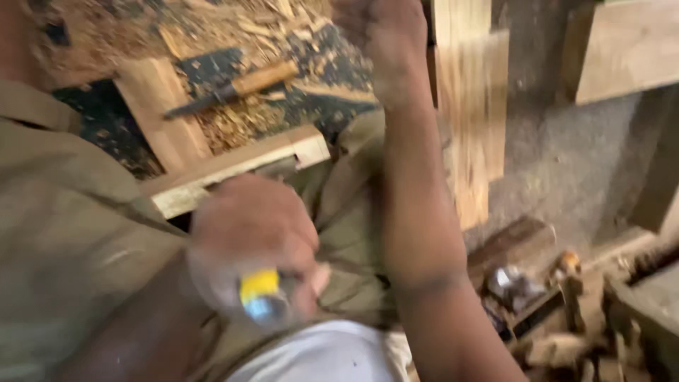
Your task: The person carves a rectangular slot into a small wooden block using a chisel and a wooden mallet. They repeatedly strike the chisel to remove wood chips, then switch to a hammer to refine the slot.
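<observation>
Setting: Woodworking floor, grey and dusty, is seen from above; the whole view is blurred by motion.
Left hand [251, 226]: closed in a fist near the bottom centre, wrapped around a small yellow and blue object [260, 297]; what kind of object it is cannot be told.
White cloth [318, 354]: seen just below that fist, at the near edge.
Olive garment [64, 233]: fills the near left side.
Right hand [375, 35]: raised at the top centre, forearm running down to the near right; whether it is open or gripping cannot be told, as it is blurred and cut by the edge.
Pale plank [470, 120]: stands upright just right of the raised hand.
Wooden frame [233, 163]: lies further back, left of centre.
Chisel [233, 88]: wooden-handled, laid among wood shavings [233, 28] at the far left.
Dark tools [516, 290]: lie on the floor at the right.
</observation>
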